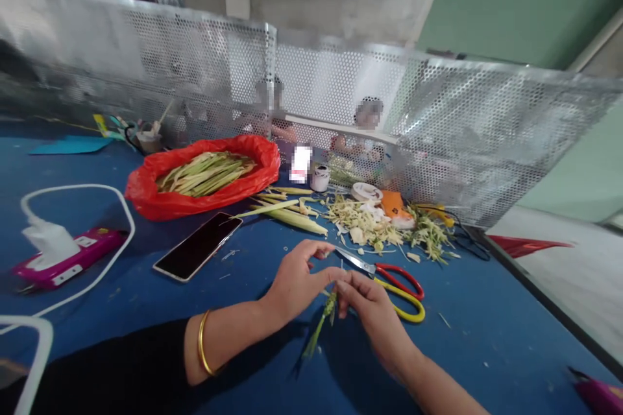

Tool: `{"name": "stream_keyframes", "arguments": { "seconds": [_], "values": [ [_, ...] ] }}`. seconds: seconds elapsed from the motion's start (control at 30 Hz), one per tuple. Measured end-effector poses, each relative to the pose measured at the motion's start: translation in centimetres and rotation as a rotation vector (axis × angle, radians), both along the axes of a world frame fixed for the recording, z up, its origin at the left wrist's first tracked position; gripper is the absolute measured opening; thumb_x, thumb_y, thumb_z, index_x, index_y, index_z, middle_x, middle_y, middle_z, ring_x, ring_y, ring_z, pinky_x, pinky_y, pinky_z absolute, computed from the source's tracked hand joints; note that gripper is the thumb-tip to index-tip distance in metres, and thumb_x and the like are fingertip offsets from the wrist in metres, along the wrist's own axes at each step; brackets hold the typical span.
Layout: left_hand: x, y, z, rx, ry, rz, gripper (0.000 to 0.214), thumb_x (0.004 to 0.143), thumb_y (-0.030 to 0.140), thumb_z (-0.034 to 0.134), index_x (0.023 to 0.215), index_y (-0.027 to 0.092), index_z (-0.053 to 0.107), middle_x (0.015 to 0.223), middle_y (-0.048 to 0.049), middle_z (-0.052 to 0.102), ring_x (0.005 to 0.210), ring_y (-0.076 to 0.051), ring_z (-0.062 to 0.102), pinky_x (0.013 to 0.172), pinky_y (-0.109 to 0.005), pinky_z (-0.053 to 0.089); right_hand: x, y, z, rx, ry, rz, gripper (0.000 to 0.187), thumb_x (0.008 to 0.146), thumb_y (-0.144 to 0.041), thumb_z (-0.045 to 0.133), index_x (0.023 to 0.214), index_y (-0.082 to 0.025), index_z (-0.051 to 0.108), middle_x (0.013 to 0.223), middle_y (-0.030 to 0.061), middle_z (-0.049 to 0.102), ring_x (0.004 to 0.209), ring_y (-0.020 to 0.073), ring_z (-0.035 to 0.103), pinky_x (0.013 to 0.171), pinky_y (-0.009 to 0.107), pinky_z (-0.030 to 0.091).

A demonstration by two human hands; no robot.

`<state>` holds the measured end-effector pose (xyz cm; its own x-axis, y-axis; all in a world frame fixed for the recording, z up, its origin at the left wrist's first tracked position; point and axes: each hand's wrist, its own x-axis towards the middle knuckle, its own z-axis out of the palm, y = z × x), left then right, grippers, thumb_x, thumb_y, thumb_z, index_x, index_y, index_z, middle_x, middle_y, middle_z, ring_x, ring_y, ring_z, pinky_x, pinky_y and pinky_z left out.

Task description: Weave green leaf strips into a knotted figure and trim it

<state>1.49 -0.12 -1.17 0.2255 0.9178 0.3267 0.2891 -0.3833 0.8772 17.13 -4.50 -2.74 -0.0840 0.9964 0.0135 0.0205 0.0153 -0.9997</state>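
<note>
The fingers of the right hand [372, 308] are drawn together in a pinch at the upper end of a small green plaited piece [318, 329]. The thumb of the left hand [296, 282] reaches across to meet those fingertips, while its forefinger curls above with a gap between; whether the left fingers grip anything cannot be told. The relation that matters is this: the piece hangs from the right fingertips toward the wearer, its long axis slanting down and to the left, its frayed end free below both hands. The right hand is the nearer, touching it; the left thumb is just beside its top. Just beyond the fingers, open-ended scissors handles point rightward, the scissors [370, 268] lying on the blue surface [462, 343]. Farther out are pale husk strips [296, 217] and a pile of shredded scraps [363, 225].
</note>
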Motion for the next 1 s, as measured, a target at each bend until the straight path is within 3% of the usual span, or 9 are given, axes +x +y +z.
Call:
{"name": "stream_keyframes", "arguments": {
  "seconds": [0.1,0.2,0.3,0.5,0.63,0.73,0.8,0.9,1.0],
  "values": [
    [0.2,-0.7,0.4,-0.180,-0.105,0.114,0.044,0.066,0.037,0.076,0.103,0.016,0.066,0.096,-0.0098,0.070,0.086,-0.022,0.064,0.072,-0.032,0.051,0.7,0.2,0.9,0.035,0.072,-0.136,0.031,0.080,-0.047,0.067,0.069,-0.019,0.059,0.058,-0.0025,0.055,0.056,0.0140,0.051,0.061,0.027,0.042],
    [0.4,-1.5,0.8,-0.473,-0.219,-0.106,0.033,0.064,0.037,0.077,0.086,0.014,0.070,0.078,-0.0038,0.070,0.072,-0.016,0.062,0.072,-0.028,0.048,1.1,0.2,1.6,0.089,0.092,-0.178,0.030,0.081,-0.045,0.067,0.069,-0.019,0.059,0.060,-0.0017,0.056,0.058,0.0147,0.051,0.063,0.027,0.042],
    [0.5,-1.9,1.1,-0.560,-0.285,-0.300,0.021,0.068,0.034,0.072,0.076,0.014,0.071,0.068,-0.0001,0.068,0.064,-0.012,0.058,0.068,-0.025,0.045,0.6,0.0,1.9,0.064,0.116,-0.119,0.030,0.081,-0.045,0.068,0.069,-0.019,0.059,0.058,-0.0019,0.056,0.058,0.0150,0.052,0.063,0.028,0.042],
    [-0.3,-1.5,1.1,-0.666,-0.253,-0.385,0.019,0.072,0.031,0.065,0.081,0.014,0.069,0.068,0.0005,0.065,0.054,-0.009,0.054,0.056,-0.022,0.042,-0.2,0.2,2.4,-0.065,0.217,-0.023,0.029,0.075,-0.041,0.075,0.067,-0.016,0.062,0.057,-0.0022,0.056,0.052,0.0103,0.050,0.057,0.024,0.041],
    [-0.6,-1.4,0.9,-0.758,-0.319,-0.302,0.021,0.067,0.030,0.069,0.081,0.015,0.067,0.059,0.0033,0.056,0.048,-0.008,0.048,0.048,-0.021,0.037,1.8,1.3,2.0,-0.128,0.377,-0.248,0.028,0.065,-0.038,0.081,0.078,-0.017,0.068,0.067,-0.0011,0.061,0.053,0.0099,0.052,0.055,0.023,0.044],
    [-0.6,-1.4,0.8,-0.811,-0.341,-0.272,0.021,0.064,0.029,0.072,0.078,0.013,0.069,0.060,0.0022,0.056,0.048,-0.006,0.044,0.046,-0.021,0.031,3.4,1.5,1.6,-0.053,0.197,-0.442,0.039,0.067,-0.040,0.080,0.100,-0.021,0.069,0.091,0.0027,0.068,0.066,0.0129,0.059,0.063,0.025,0.049],
    [-0.6,-1.3,0.7,-0.849,-0.338,-0.267,0.024,0.062,0.030,0.074,0.078,0.012,0.070,0.062,0.0013,0.056,0.048,-0.006,0.042,0.046,-0.022,0.028,3.8,1.1,1.7,0.075,-0.013,-0.372,0.043,0.072,-0.040,0.076,0.111,-0.025,0.067,0.103,0.0043,0.067,0.082,0.0167,0.061,0.073,0.028,0.050],
    [-0.6,-1.3,0.6,-0.878,-0.340,-0.283,0.027,0.062,0.032,0.075,0.079,0.011,0.072,0.061,0.0016,0.054,0.049,-0.006,0.038,0.048,-0.022,0.025,3.5,0.2,2.2,0.302,-0.285,-0.057,0.039,0.072,-0.032,0.077,0.109,-0.028,0.070,0.105,0.0047,0.065,0.090,0.0198,0.060,0.080,0.031,0.050],
    [-0.6,-1.4,0.6,-0.868,-0.322,-0.346,0.025,0.066,0.034,0.074,0.077,0.012,0.073,0.060,0.0026,0.052,0.050,-0.006,0.035,0.049,-0.023,0.024,3.0,-0.3,2.3,0.409,-0.453,0.049,0.031,0.075,-0.023,0.075,0.105,-0.028,0.070,0.102,0.0043,0.065,0.094,0.0204,0.060,0.084,0.033,0.050]
  ]
}}
